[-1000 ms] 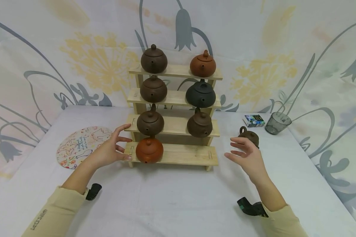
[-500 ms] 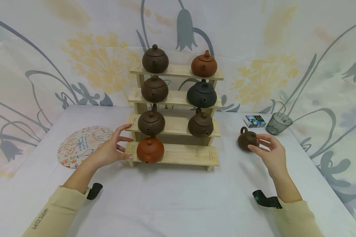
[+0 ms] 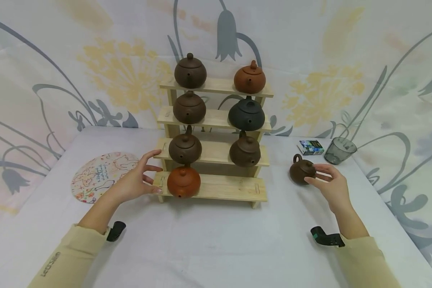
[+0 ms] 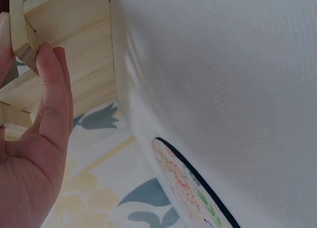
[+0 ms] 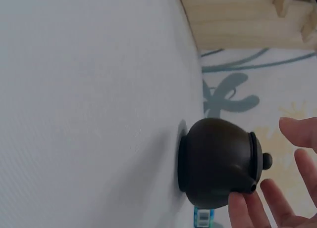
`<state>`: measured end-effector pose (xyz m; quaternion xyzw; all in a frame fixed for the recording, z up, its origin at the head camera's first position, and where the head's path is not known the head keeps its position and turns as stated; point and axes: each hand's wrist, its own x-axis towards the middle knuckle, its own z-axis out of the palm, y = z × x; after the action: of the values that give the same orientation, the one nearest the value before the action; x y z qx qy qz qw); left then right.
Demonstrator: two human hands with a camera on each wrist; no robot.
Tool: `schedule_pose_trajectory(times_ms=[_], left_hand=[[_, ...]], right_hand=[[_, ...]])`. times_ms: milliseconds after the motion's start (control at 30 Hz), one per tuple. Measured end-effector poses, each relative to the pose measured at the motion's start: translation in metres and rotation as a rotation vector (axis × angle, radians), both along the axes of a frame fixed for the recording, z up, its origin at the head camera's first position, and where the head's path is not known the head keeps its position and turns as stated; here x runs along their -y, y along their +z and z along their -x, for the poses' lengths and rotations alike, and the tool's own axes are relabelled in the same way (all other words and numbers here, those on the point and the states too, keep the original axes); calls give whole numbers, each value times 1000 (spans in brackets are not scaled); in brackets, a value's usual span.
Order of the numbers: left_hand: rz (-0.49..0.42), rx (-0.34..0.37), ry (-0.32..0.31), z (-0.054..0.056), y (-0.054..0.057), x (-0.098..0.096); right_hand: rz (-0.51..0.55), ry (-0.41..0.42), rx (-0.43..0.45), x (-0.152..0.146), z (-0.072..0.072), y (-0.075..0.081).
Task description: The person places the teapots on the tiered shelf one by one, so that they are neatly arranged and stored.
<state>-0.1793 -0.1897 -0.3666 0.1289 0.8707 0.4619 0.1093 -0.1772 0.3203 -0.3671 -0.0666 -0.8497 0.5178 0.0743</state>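
A small dark brown teapot (image 3: 299,171) stands upright on the white cloth at the right, its loop handle on the far left side. My right hand (image 3: 333,186) reaches it from the right. In the right wrist view, fingertips (image 5: 238,208) lie against the teapot (image 5: 213,163) by its spout, while the thumb stays apart from it near the lid knob. My left hand (image 3: 131,185) touches the left ends of the lower tiers of a stepped wooden stand (image 3: 230,188), its fingers extended. The left wrist view shows those fingers (image 4: 52,89) beside a plank's end.
Several teapots sit on the stand; an orange-red one (image 3: 183,183) occupies the lowest tier's left side. A small printed box (image 3: 311,147) and a grey translucent cup (image 3: 340,151) lie beyond the right hand. A round patterned mat (image 3: 104,176) lies at left.
My right hand has moved right and round to the spout side of the small teapot, uncovering it, and its fingers have come closer to it. My left hand has kept its place at the stand.
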Motion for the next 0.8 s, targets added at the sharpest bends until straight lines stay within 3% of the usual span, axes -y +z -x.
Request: schedule_pose_trajectory(times_ms=[100,233,367,467,533,700,800], left_hand=[[0,3,3,0,1,0],[-2,-1,3,-1,1,1],[-4,-9,-2,-1,1,1],[-4,-10,-5,-2,2,1],[-4,-8,-3,-2,2,1],[-9,-9,-5,-2,2,0],[-15,-7,-9,-2,3,1]], right_hand=[[-100,32,-39,11,-4,0],[-77,99,-96,22,-8,-1],[-11,22,-120,17,-2,-1],[1,-25,-67,3,6,-3],[15,25,-5,-7,12,-6],[61,247,139,-21,27,-14],[44,293,163,-22,31,-17]])
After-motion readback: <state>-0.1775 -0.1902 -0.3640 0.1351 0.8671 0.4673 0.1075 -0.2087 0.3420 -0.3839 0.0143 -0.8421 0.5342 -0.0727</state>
